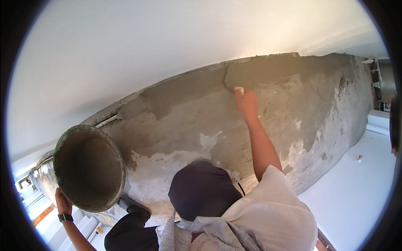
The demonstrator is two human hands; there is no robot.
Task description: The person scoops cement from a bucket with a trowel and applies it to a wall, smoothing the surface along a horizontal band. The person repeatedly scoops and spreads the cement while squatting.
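My left hand (63,201) is closed on the near-left side of a round bucket (90,167). The bucket is tilted so that its mouth shows, its inside coated with grey mortar; some of my fingers are hidden by it. Farther off, my right hand (248,101) is wrapped round the pale handle of a trowel (239,89). The trowel's blade blends into the wet grey mortar (289,69), its dark left edge just showing. That smooth mortar band runs along the far edge of a rough cement surface (188,121).
A smooth white surface (146,42) borders the mortar band on the far side. A short pale pipe (106,121) sticks out beside the bucket. White sheeting (347,175) with a small red-and-white object (360,157) lies at right. My dark-clothed knee (205,188) is close to the cement.
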